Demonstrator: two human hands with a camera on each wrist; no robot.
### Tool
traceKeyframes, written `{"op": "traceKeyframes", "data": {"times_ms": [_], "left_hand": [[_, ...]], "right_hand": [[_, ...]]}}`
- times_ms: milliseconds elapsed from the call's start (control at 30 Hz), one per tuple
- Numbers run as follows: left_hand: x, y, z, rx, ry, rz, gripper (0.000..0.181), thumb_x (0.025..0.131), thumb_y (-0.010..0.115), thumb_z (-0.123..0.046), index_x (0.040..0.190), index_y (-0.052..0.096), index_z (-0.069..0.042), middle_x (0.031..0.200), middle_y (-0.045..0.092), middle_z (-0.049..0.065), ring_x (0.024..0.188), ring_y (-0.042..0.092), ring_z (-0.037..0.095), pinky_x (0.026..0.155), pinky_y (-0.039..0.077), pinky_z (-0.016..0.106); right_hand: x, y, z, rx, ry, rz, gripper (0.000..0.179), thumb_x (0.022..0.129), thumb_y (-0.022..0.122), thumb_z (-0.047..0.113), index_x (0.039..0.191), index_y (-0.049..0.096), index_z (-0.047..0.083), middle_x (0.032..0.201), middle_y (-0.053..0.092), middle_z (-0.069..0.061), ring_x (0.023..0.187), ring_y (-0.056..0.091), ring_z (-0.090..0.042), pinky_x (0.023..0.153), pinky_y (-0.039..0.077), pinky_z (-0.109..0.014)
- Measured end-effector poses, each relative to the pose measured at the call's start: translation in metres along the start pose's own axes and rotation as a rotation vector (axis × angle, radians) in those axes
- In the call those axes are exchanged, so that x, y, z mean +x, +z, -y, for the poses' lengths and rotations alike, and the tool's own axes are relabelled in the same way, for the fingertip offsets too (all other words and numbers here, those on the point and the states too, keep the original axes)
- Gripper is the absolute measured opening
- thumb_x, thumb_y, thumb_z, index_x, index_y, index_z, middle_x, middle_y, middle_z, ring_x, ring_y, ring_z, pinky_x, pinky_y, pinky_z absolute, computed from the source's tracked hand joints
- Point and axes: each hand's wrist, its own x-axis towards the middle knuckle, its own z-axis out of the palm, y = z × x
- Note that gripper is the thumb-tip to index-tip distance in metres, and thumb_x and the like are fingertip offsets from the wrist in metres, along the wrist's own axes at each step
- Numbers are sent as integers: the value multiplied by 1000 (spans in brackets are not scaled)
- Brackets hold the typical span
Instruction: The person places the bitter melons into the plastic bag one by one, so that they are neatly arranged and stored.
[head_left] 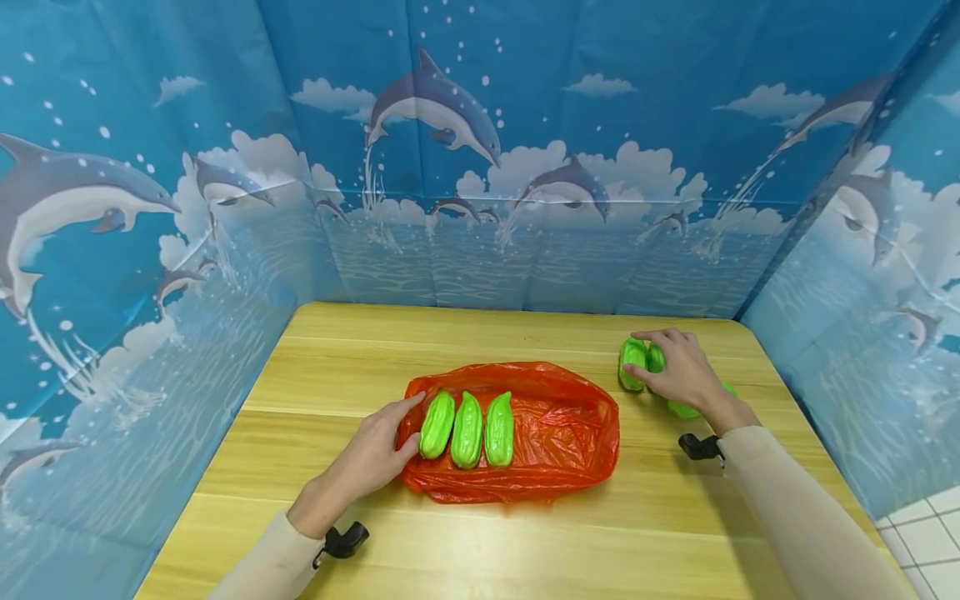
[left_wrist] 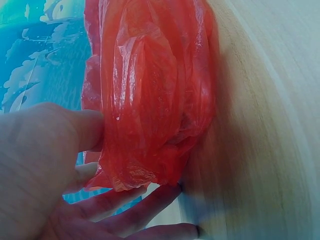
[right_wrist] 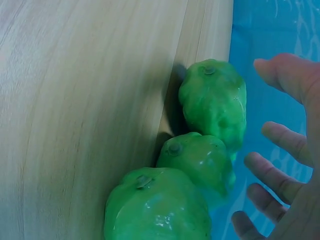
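My left hand (head_left: pixel 375 446) is at the left end of a red plastic bag (head_left: pixel 562 483), its thumb and index fingertips apart at the rim. The left wrist view shows the thumb against the bag (left_wrist: pixel 145 95) and the other fingers extended below its end. Inside lie three light-green bitter melons side by side, the leftmost melon (head_left: pixel 437 425) closest to this hand. Over more bitter melons at the table's right, my right hand (head_left: pixel 686 371) spreads its fingers and thumb. The right wrist view has a gap between them and the farthest melon (right_wrist: pixel 212 100). Part of this group is hidden under the hand.
Both hands work over a light wooden table (head_left: pixel 360 342). Blue dolphin-print curtains (head_left: pixel 480 258) stand along its back and sides. Black wrist mounts (head_left: pixel 345 540) stick out beside the sleeves. White floor tiles (head_left: pixel 922 533) show at the lower right.
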Motion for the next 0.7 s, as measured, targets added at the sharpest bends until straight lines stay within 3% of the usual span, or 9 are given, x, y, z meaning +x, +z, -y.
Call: {"op": "traceKeyframes", "data": {"times_ms": [700], "left_hand": [[1,-1,2,-3,-7,6,65,111,75,-11,173,55,-5,168,65,22,157,64,44,131,53,63]], "right_hand": [[0,7,-5,-39,15,34,74,111,77,52,167,60,6,168,50,-38,150,39,-69,114,35,-92]]}}
